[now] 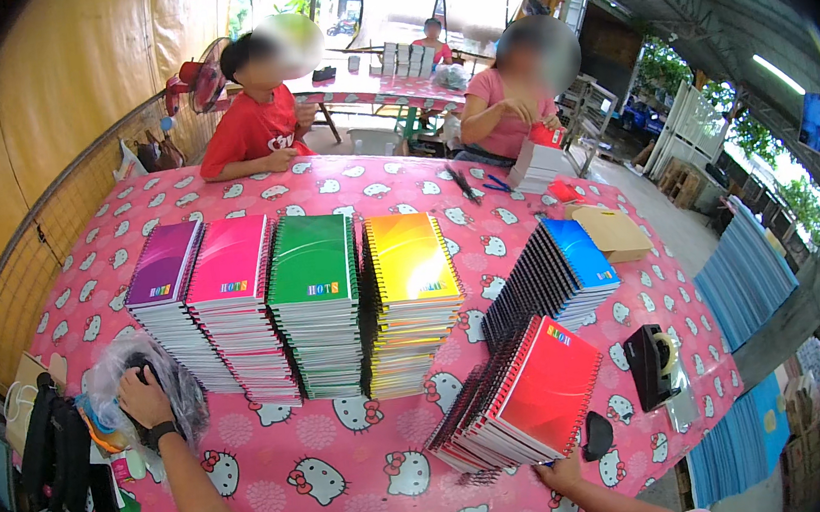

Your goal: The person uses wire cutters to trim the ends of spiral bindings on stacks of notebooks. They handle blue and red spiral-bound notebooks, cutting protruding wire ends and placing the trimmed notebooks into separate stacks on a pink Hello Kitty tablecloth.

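Plastic bag (147, 369): clear, crumpled, at tabletop's (352, 462) left edge; left hand (142, 396) reaches into it, fingers' state cannot be told.
Red notebook stack (530, 398): slanted, near front edge; right hand (560, 473) touches its lower corner, fingers loosely extended.
Behind: purple, pink, green, yellow stacks.

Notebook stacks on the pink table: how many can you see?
6: purple, pink, green and yellow upright in a row; blue and red leaning at right. A co-worker's pile behind is unclear.
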Available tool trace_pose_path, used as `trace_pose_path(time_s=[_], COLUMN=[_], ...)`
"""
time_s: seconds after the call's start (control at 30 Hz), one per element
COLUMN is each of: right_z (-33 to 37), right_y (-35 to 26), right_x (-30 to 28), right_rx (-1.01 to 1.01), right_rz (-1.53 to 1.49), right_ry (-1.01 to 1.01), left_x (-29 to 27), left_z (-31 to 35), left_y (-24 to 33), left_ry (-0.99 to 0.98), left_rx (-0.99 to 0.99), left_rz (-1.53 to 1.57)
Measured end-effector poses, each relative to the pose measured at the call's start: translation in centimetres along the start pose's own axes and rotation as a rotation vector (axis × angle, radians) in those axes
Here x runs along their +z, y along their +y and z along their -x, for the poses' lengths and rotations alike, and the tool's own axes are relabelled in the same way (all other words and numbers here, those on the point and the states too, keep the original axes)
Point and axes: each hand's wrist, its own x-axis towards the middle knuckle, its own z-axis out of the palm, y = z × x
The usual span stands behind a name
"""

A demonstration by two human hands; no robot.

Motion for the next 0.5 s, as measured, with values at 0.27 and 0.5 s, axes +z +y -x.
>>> trace_pose_path(time_s=[0.27,0.5], right_z=[0.4,1.6], right_y=[1.0,2.7], right_x=[1.1,2.0], right_rx=[0.01,0.111], right_rz=[0.029,0.013], right_ry=[-0.039,-0.13], left_x=[-0.5,1.9], left_z=[-1.4,-2.5], left_y=[0.1,-1.6], left_ry=[-0.088,-0.315], left_rx=[0.103,0.06], left_rz=[-0.085,-0.225])
